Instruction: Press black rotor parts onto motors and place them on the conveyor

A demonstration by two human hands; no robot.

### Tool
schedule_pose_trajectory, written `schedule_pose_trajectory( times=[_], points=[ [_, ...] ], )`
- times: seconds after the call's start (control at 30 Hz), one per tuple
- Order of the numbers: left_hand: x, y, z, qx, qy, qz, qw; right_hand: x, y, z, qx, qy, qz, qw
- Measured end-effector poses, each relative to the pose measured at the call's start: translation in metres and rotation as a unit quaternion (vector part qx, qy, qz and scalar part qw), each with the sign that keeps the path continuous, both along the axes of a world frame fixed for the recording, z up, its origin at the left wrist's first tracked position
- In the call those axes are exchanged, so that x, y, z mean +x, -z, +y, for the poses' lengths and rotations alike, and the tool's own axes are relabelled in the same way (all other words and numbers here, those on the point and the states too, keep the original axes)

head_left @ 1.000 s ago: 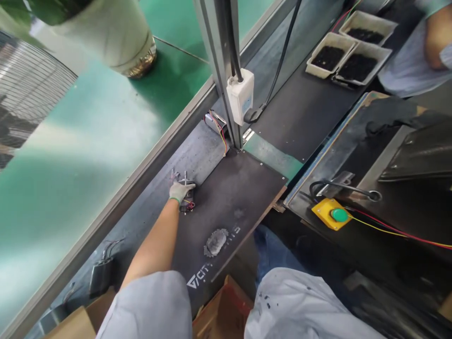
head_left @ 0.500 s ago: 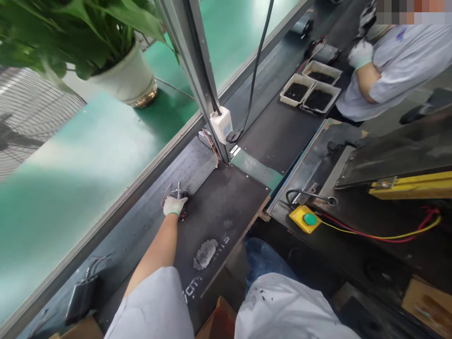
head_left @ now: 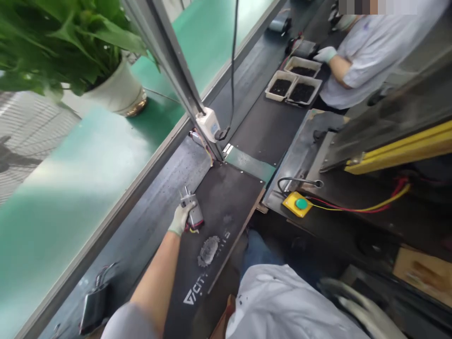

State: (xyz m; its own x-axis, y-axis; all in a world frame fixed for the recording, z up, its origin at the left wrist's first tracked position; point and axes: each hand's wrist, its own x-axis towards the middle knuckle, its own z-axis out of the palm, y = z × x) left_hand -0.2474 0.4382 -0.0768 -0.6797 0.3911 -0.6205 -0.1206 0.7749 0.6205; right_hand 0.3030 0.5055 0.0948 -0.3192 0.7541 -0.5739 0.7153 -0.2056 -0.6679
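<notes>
My left hand [head_left: 181,217], in a pale work glove, is closed on an electric motor [head_left: 195,215]. This silver cylinder has a thin shaft at its far end and red and yellow wires at its near end. The motor is over the inner edge of a black work mat [head_left: 231,188]; whether it touches the mat I cannot tell. At the lower right, a pale blurred shape looks like my gloved right hand [head_left: 367,308], low beside my body. Motion smears its fingers. Another motor [head_left: 94,306] with wires lies at the lower left on the dark conveyor belt.
A metal post [head_left: 176,61] carrying a white socket box [head_left: 208,125] rises beside the mat. On the right sits a yellow box with a green button [head_left: 297,204]. Trays of black parts [head_left: 280,86] stand farther back, near a co-worker's gloved hand [head_left: 325,54]. A potted plant [head_left: 116,92] is upper left.
My left hand has brought the motor from the belt toward the mat, to the right and nearer me. A blurred pale shape, apparently my right hand, has appeared at the lower right.
</notes>
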Motion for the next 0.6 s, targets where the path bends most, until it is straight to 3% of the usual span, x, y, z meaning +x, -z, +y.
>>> schedule_pose_trajectory(
  times=[0.1,0.17,0.23,0.33,0.43,0.6],
  points=[
    [0.086,-0.034,-0.012,0.113,0.047,-0.141,0.982,-0.016,-0.007,0.01,-0.039,0.012,0.041,0.998],
    [0.14,-0.062,-0.008,0.174,0.083,-0.267,0.944,-0.04,-0.012,0.024,-0.08,0.023,0.121,0.989],
    [0.189,-0.092,0.007,0.215,0.141,-0.35,0.901,-0.066,-0.014,0.043,-0.112,0.045,0.225,0.967],
    [0.249,-0.132,0.037,0.245,0.26,-0.382,0.852,-0.087,-0.014,0.069,-0.105,0.123,0.288,0.944],
    [0.292,-0.159,0.064,0.234,0.364,-0.366,0.824,-0.07,-0.017,0.08,-0.091,0.189,0.3,0.931],
    [0.347,-0.175,0.091,0.173,0.448,-0.338,0.809,-0.001,-0.02,0.077,-0.036,0.222,0.307,0.925]
  ],
)
